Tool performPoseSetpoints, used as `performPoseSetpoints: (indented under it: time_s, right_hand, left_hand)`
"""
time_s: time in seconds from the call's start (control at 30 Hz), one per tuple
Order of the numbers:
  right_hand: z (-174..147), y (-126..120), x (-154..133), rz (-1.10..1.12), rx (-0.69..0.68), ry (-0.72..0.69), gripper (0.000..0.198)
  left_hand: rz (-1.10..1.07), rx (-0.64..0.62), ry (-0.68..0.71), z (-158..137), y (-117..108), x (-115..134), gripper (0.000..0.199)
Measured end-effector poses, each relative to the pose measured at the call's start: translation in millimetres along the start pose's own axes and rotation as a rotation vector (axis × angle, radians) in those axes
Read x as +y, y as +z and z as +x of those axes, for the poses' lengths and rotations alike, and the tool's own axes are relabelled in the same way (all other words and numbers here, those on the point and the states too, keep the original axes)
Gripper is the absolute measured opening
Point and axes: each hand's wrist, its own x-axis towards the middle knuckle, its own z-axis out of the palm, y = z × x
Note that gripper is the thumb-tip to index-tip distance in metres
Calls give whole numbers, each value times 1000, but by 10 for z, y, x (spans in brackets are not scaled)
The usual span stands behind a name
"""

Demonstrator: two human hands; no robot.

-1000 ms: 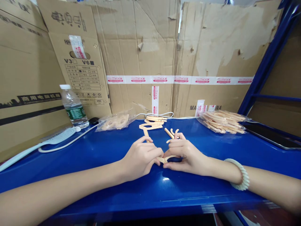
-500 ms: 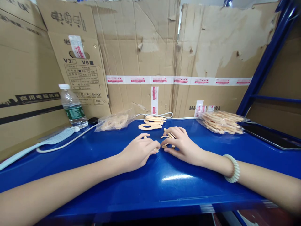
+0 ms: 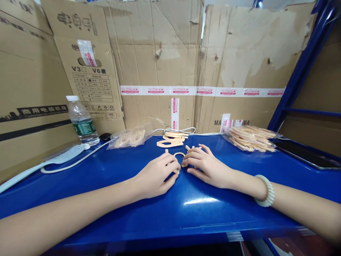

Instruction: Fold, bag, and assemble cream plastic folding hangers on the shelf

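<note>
My left hand [image 3: 160, 174] is closed around a slim beige plastic piece [image 3: 166, 151]; one end stands out past the knuckles, the other shows by the thumb. My right hand [image 3: 210, 167] has its fingers bent down onto a beige curved hook [image 3: 179, 154], whose arch bridges the gap between the hands. The fingertips seem to pinch the hook's near end. More beige pieces [image 3: 188, 147] lie under and behind the right hand, mostly hidden by its fingers. Several beige looped pieces [image 3: 170, 143], like folding hanger parts, lie behind both hands.
Clear bags of beige pieces lie at back left [image 3: 129, 138] and back right [image 3: 250, 138]. A water bottle [image 3: 84, 122], a pale blue hairbrush [image 3: 62, 154] and a white cable [image 3: 77, 166] are left. A dark tablet-like device [image 3: 310, 154] lies right. Cardboard [image 3: 160, 64] walls the blue table [image 3: 149, 217].
The curved hook now shows between my hands. My left fingers have curled further over their piece, and my right fingers have shifted, the hand turning slightly.
</note>
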Motion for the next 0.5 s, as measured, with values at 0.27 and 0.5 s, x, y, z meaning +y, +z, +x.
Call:
performPoseSetpoints:
  time_s: [0.27, 0.5]
  right_hand:
    - [-11, -217, 271, -1, -70, 5, 17]
    - [23, -114, 224, 10, -35, 46, 17]
  left_hand:
    - [69, -52, -13, -19, 2, 0, 20]
    - [93, -67, -39, -15, -11, -4, 17]
